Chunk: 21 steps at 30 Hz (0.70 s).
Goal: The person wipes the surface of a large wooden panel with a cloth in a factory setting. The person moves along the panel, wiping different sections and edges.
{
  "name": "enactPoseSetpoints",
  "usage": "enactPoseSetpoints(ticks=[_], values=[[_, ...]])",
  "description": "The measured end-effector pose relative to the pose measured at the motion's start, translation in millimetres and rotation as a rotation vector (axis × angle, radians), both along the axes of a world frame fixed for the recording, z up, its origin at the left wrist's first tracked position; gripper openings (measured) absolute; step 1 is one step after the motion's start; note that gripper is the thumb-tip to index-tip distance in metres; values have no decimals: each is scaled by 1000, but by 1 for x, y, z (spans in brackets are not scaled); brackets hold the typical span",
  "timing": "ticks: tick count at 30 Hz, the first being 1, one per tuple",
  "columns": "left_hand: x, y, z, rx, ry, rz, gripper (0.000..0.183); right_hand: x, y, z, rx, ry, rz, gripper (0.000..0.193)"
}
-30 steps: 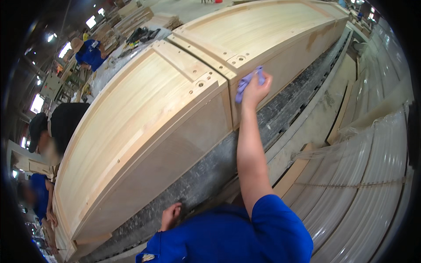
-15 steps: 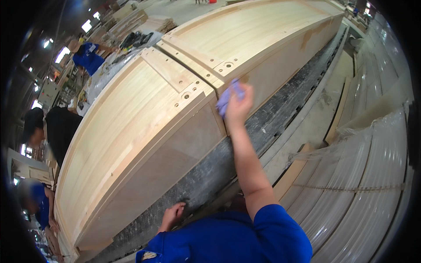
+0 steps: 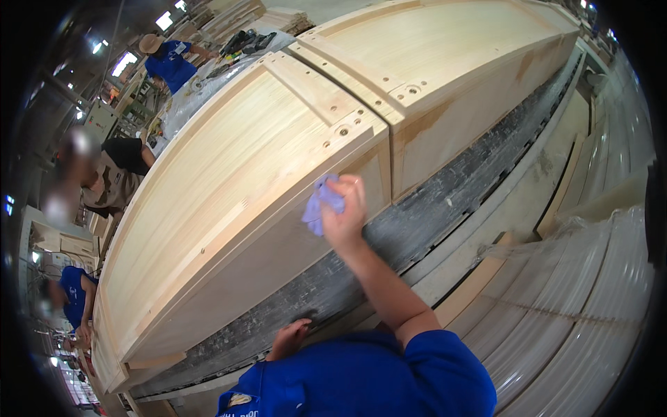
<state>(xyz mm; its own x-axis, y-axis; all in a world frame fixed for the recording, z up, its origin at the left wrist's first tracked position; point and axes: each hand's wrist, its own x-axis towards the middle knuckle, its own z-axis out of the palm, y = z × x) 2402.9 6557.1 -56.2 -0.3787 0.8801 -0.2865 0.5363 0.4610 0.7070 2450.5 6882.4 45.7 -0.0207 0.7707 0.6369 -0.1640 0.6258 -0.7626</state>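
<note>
My right hand (image 3: 347,212) is closed round a bunched lilac cloth (image 3: 322,205). It holds the cloth against the upright side of the nearer wooden cabinet (image 3: 236,267), just below the top edge. That pale cabinet lies on its side, with several drilled holes near its right end. Beyond a narrow gap lies a second wooden cabinet (image 3: 479,104), its side marked with brown, damp-looking patches. My left hand (image 3: 288,338) hangs low by my body, near the dark conveyor belt (image 3: 333,278) under the cabinets. Its fingers are loosely bent, partly hidden, with nothing visible in them.
Long plastic-wrapped panels (image 3: 556,320) lie to my right. A person in a blue shirt (image 3: 170,64) stands at the far left by a plastic-covered table (image 3: 177,111) with tools. Another person in blue (image 3: 75,295) is at the cabinet's left end; a third (image 3: 114,174) bends nearby.
My right hand has brought the cloth left and downward, from the gap between the cabinets onto the nearer cabinet's side. A darker patch now shows there. The view has shifted a little.
</note>
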Motion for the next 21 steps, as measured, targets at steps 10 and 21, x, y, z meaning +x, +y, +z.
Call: enactPoseSetpoints(ticks=[10, 21], values=[[-66, -120, -20, -38, 115, -68, 21, -22, 3, 7, -178, 227, -242, 15], [-83, -174, -33, -177, 37, -37, 21, -38, -53, -21, -152, 65, -243, 18]])
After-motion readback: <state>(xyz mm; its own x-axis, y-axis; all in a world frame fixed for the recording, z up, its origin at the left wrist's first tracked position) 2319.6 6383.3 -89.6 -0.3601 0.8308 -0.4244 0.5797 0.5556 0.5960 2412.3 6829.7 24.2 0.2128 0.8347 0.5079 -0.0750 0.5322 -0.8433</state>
